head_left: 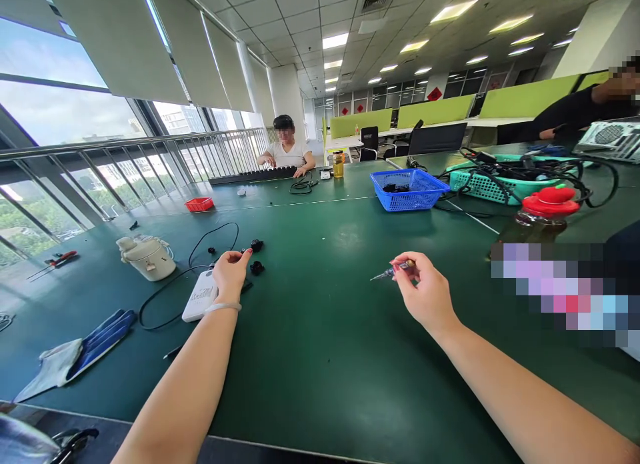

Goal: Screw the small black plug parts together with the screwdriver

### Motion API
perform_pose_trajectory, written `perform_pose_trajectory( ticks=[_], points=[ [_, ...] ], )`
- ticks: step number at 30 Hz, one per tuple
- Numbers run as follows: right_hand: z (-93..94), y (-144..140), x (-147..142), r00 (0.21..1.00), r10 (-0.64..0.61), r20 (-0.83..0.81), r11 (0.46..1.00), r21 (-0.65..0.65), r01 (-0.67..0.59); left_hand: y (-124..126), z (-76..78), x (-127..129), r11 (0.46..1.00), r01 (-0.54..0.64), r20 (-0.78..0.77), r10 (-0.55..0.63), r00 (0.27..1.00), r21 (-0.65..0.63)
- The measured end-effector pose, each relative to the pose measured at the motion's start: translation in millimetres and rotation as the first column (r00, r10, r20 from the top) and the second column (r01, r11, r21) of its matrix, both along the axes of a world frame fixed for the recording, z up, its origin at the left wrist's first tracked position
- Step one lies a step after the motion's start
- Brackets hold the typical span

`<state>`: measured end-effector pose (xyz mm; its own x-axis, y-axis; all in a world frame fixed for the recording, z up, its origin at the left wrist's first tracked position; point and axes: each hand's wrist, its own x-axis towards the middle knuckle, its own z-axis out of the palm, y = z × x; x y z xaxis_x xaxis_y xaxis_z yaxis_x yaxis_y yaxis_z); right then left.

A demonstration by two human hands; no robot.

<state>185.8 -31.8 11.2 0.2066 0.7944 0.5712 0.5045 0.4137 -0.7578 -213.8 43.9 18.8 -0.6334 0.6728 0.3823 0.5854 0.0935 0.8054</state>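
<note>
My right hand (425,287) grips a small screwdriver (384,275) above the green table, its thin tip pointing left. On the left side, my left hand (231,274) has thumb and fingers pinched together beside small black parts (257,245); whatever lies between the fingertips is too small to make out. Another small black part (257,268) rests just right of that hand. Partly behind my left wrist lies a white flat box (199,297), and a thin black cable (150,327) loops around its left side.
Left on the table (320,371) are a cream jug-like bottle (150,259), a work glove (90,351) and a red-handled screwdriver (63,258). Farther back sit a red tray (199,205), a blue basket (407,201) and a cable-filled green basket (483,187). A red-lidded bottle (547,211) stands right. Two people are nearby.
</note>
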Motion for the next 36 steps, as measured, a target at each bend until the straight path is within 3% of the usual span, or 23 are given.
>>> perform_pose_trajectory(
  ticks=[8, 14, 20, 25, 30, 36],
  points=[
    [-0.9, 0.5, 0.5, 1.000, 0.004, -0.007, 1.000, 0.011, -0.004, 14.1, -18.2, -9.0, 0.966, 0.222, 0.204, -0.246, 0.947, 0.134],
    [-2.0, 1.6, 1.7, 1.000, 0.016, -0.004, 1.000, 0.007, -0.016, 12.7, -18.3, -6.3, 0.945, 0.325, 0.065, -0.327, 0.943, 0.049],
    [-0.1, 0.1, 2.0, 0.999, 0.032, 0.005, 0.999, 0.013, -0.032, 13.0, -17.3, -4.0, 0.945, 0.326, 0.050, -0.328, 0.943, 0.036],
    [1.8, -2.3, 1.5, 0.999, 0.038, -0.006, 0.999, -0.009, -0.038, 9.7, -12.4, -1.1, 0.977, 0.214, 0.080, -0.212, 0.974, -0.018],
    [2.4, -2.6, 0.8, 0.999, 0.044, -0.011, 0.999, 0.003, -0.044, 5.0, -8.6, 0.1, 0.977, 0.174, -0.081, -0.184, 0.980, -0.122],
    [2.9, -3.4, 0.4, 0.999, 0.035, 0.007, 0.999, -0.001, -0.035, 5.0, -11.5, -1.5, 0.958, 0.161, -0.267, -0.224, 0.937, -0.236]
  ],
)
